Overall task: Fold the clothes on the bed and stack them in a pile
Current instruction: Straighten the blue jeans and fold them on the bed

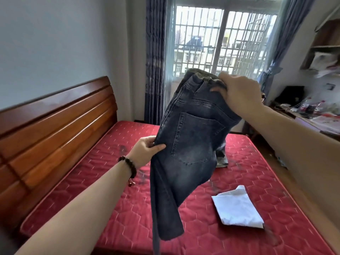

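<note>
Dark denim jeans [185, 144] are up in the air over the bed [114, 181], back pocket facing the camera, both legs doubled together and hanging down. Right hand [239, 94] has its grip clenched on the waistband at the top, fingers curled over the edge. Left hand [147, 148] pinches the side seam lower down, roughly at hip level, thumb on the front of the cloth, beaded bracelet [128, 167] on that wrist.

Key relation: long axis of the jeans runs from the right hand's grip, up and away from the person, down & slightly left to the loose hems near the bed's near edge. Left hand sits partway along that axis, nearer the body. So the free length is all below the left grip.

Judgement: jeans are halved lengthwise, not yet folded across. Next prob needs laying them flat on the mattress or bringing hems up to the waistband; the left hand is closer to the hanging part.

A folded white garment [237, 208] lies flat on the bed to the right, well apart from the jeans, likely the pile's start. Another crumpled grey-green item [221, 157] lies behind the jeans, mostly hidden.
</note>
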`<state>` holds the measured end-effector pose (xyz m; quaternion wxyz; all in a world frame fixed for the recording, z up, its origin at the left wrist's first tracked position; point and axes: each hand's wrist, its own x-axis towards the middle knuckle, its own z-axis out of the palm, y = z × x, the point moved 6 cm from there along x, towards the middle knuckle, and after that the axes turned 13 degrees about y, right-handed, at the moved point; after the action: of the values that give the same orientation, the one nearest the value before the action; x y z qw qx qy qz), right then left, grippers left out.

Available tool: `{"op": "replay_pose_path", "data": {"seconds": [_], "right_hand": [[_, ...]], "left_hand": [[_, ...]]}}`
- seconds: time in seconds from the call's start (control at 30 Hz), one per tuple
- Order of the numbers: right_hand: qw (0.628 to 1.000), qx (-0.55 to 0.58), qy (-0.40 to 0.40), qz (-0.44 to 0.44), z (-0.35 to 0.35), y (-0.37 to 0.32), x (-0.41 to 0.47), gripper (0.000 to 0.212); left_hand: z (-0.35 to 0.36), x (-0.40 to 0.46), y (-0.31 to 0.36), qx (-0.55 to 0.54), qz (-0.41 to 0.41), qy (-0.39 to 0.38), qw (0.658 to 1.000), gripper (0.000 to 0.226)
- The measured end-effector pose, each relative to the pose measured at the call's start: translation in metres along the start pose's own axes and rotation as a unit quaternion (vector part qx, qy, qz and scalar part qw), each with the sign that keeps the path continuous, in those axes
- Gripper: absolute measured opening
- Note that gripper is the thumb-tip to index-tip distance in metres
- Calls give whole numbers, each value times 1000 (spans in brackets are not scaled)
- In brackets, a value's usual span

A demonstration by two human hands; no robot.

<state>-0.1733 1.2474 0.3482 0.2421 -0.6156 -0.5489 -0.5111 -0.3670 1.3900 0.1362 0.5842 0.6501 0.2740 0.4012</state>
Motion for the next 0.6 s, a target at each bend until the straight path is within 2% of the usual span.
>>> {"op": "replay_pose_path", "data": {"seconds": [0.13, 0.27, 0.37, 0.53, 0.6], "right_hand": [[999, 9, 14, -31, -15, -10, -5, 57], [997, 73, -21, -34, 0, -17, -13, 60], [993, 94, -68, -36, 38, -23, -31, 63], [979, 140, -147, -25, 129, -48, -94, 55], [971, 158, -180, -21, 167, -64, -122, 61]], "left_hand": [[-1, -19, -6, -21, -25, -23, 999, 17], [-4, -26, -30, -19, -61, -34, 997, 17], [-7, -24, -64, 16, -99, -26, 995, 16], [-14, -16, -149, 77, -178, -18, 981, 25], [-15, -6, -180, 80, -196, -9, 977, 26]]}}
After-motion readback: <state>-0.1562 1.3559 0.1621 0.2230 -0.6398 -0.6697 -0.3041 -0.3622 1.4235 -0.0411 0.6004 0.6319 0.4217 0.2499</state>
